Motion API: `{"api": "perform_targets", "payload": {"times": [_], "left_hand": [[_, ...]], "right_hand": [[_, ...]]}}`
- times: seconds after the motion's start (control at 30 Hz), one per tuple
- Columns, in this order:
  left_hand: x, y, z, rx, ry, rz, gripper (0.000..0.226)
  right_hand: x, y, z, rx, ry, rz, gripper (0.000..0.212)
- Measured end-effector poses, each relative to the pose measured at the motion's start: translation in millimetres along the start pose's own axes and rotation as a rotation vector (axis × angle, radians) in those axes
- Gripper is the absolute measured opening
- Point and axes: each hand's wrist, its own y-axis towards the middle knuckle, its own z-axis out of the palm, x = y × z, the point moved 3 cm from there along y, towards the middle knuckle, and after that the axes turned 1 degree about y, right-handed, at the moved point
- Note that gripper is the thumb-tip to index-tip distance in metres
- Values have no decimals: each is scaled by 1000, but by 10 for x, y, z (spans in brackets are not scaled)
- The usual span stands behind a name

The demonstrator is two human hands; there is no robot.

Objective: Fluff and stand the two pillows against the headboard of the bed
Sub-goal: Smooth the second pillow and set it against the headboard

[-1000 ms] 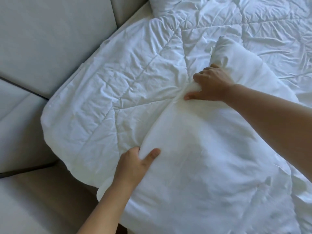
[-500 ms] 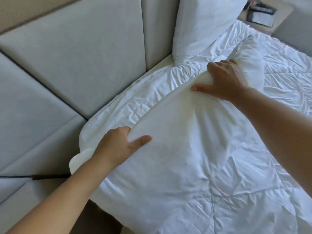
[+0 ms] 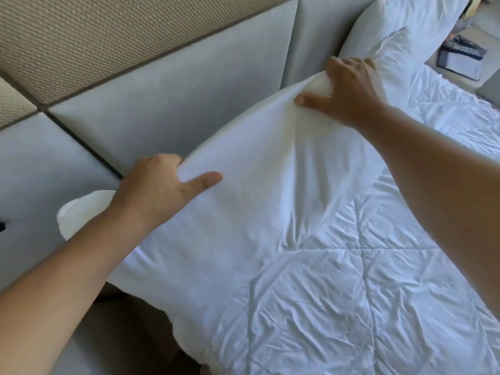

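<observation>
Against the padded headboard (image 3: 167,104), both hands clench the upper edge of a white pillow (image 3: 257,190) tilted up off the quilted bed (image 3: 378,293): left hand (image 3: 159,193) and right hand (image 3: 349,93) grasping bunched fabric, fingers hidden behind it. A second pillow (image 3: 400,31) stands beyond, top cut off. Blurred dark items (image 3: 460,56) lie at far right.
</observation>
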Motion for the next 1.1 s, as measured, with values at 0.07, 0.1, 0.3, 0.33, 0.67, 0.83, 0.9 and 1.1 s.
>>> {"api": "perform_targets", "payload": {"times": [0.07, 0.1, 0.3, 0.33, 0.67, 0.83, 0.9, 1.1], "left_hand": [[35, 74, -146, -68, 38, 55, 80], [57, 100, -209, -104, 63, 74, 80], [164, 222, -455, -226, 118, 87, 83], [195, 240, -477, -248, 141, 86, 83], [681, 442, -144, -289, 356, 19, 74], [734, 459, -97, -359, 385, 85, 71], [724, 468, -98, -365, 393, 85, 71], [531, 252, -79, -450, 399, 96, 51]], "right_hand": [[59, 161, -18, -39, 8, -3, 73], [94, 236, -33, -60, 13, -6, 73], [310, 596, -142, -131, 48, 8, 85], [342, 662, -135, -136, 51, 2, 86], [569, 863, 799, -38, 93, 25, 88], [556, 819, 950, -84, 75, 58, 89], [562, 794, 937, -91, 72, 68, 90], [639, 530, 798, -190, 166, 90, 83]]}}
